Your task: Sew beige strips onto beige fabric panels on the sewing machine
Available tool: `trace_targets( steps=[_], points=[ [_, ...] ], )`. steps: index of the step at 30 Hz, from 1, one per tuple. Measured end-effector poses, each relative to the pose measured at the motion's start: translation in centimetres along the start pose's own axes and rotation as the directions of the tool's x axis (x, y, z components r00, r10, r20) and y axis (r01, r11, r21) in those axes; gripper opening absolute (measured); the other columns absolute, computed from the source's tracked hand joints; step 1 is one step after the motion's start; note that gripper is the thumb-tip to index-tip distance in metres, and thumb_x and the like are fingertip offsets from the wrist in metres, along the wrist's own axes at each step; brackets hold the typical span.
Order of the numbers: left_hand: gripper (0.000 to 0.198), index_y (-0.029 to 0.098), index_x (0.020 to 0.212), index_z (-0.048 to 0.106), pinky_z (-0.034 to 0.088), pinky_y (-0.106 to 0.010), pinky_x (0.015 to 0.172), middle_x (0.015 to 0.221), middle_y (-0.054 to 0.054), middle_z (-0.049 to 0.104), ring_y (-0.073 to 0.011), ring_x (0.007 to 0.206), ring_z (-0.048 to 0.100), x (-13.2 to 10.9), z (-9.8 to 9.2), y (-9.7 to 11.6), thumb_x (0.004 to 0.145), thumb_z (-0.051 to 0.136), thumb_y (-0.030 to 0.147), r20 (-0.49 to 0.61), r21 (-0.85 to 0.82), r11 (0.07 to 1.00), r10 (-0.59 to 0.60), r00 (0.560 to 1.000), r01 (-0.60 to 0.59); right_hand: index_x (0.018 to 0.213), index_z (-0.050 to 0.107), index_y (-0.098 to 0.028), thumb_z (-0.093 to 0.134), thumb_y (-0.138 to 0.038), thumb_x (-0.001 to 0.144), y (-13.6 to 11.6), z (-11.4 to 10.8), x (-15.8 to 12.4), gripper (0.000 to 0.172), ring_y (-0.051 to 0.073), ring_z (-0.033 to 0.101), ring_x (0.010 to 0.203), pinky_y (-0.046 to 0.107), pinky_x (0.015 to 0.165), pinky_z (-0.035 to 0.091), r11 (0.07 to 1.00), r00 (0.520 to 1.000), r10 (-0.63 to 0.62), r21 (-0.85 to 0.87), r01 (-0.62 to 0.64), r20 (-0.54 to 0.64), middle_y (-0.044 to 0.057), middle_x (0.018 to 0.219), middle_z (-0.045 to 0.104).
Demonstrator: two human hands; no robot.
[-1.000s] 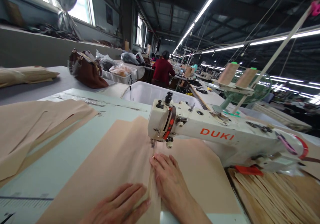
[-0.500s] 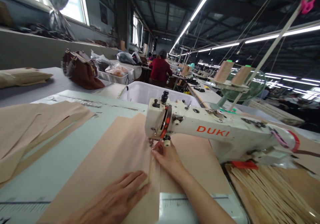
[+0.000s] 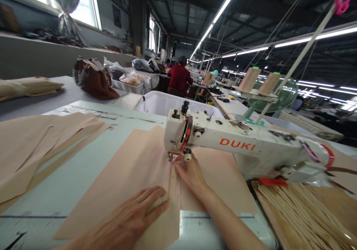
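A beige fabric panel point(image 3: 131, 175) lies on the pale green sewing table point(image 3: 69, 175) and runs under the head of a white DUKI sewing machine point(image 3: 237, 146). My left hand point(image 3: 131, 220) lies flat on the near part of the fabric, fingers stretched out beside a folded seam strip point(image 3: 171, 185). My right hand point(image 3: 189, 174) rests on the fabric right at the presser foot point(image 3: 170, 156), fingertips pressing the seam down. Neither hand holds anything.
A pile of beige fabric pieces point(image 3: 36, 146) lies at the left. Bundled beige strips point(image 3: 301, 216) are stacked at the right. A white bin point(image 3: 164, 103) stands behind the machine, a brown handbag point(image 3: 93, 79) farther left, thread cones point(image 3: 249, 79) and a green fan point(image 3: 281, 97) right. A person in red point(image 3: 180, 77) sits beyond.
My right hand slid forward along the seam to the presser foot. The fabric moved away from me, and my left hand followed it slightly forward.
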State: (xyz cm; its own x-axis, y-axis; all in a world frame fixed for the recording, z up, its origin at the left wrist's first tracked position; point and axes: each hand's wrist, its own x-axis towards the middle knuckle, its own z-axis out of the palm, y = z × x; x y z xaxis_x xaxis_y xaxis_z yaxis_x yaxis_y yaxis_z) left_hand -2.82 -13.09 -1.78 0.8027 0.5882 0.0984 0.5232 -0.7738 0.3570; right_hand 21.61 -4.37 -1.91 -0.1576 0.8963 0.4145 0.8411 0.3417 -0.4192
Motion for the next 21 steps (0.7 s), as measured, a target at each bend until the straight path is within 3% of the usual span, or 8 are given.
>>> trace_targets(
  steps=[4, 9, 14, 21],
  points=[
    [0.099, 0.028, 0.154, 0.035, 0.043, -0.050, 0.111, 0.157, -0.015, 0.038, -0.0382, 0.139, 0.042, 1.1, -1.3, 0.1, 0.071, 0.086, 0.044, 0.061, 0.012, 0.999, -0.035, 0.998, 0.034, 0.093, 0.076, -0.027, 0.064, -0.008, 0.083, -0.4, -0.8, -1.9, 0.025, 0.022, 0.059, 0.104, 0.041, 0.101, 0.042, 0.998, 0.999, -0.051, 0.045, 0.050, 0.010, 0.003, 0.099, 0.069],
    [0.088, 0.025, 0.151, 0.041, 0.041, -0.049, 0.113, 0.155, -0.015, 0.042, -0.0369, 0.141, 0.041, 2.7, -2.7, -0.6, 0.078, 0.075, 0.061, 0.066, -0.011, 1.000, -0.020, 0.998, 0.021, 0.095, 0.078, -0.029, 0.061, 0.000, 0.078, 0.0, -0.7, -2.1, 0.037, 0.023, 0.056, 0.103, 0.045, 0.102, 0.040, 0.991, 0.993, -0.103, 0.085, 0.107, -0.049, 0.005, 0.097, 0.067],
    [0.092, 0.026, 0.154, 0.036, 0.037, -0.052, 0.115, 0.157, -0.015, 0.038, -0.0374, 0.141, 0.039, 3.8, -2.4, -2.6, 0.080, 0.069, 0.068, 0.063, 0.003, 1.000, -0.016, 0.998, 0.016, 0.093, 0.077, -0.030, 0.058, 0.003, 0.074, 0.0, -0.8, -2.3, 0.043, 0.024, 0.053, 0.102, 0.046, 0.100, 0.041, 0.981, 0.987, -0.151, 0.113, 0.157, -0.060, 0.005, 0.096, 0.065],
    [0.092, 0.030, 0.156, 0.029, 0.035, -0.052, 0.116, 0.159, -0.012, 0.034, -0.0371, 0.143, 0.036, 5.9, -2.5, -4.9, 0.082, 0.065, 0.070, 0.020, 0.024, 0.999, 0.028, 0.999, -0.028, 0.098, 0.078, -0.033, 0.059, 0.004, 0.073, -0.2, -0.8, -2.1, 0.048, 0.024, 0.052, 0.101, 0.045, 0.098, 0.042, 0.986, 0.992, -0.116, 0.114, 0.121, -0.053, 0.004, 0.096, 0.065]
  ],
)
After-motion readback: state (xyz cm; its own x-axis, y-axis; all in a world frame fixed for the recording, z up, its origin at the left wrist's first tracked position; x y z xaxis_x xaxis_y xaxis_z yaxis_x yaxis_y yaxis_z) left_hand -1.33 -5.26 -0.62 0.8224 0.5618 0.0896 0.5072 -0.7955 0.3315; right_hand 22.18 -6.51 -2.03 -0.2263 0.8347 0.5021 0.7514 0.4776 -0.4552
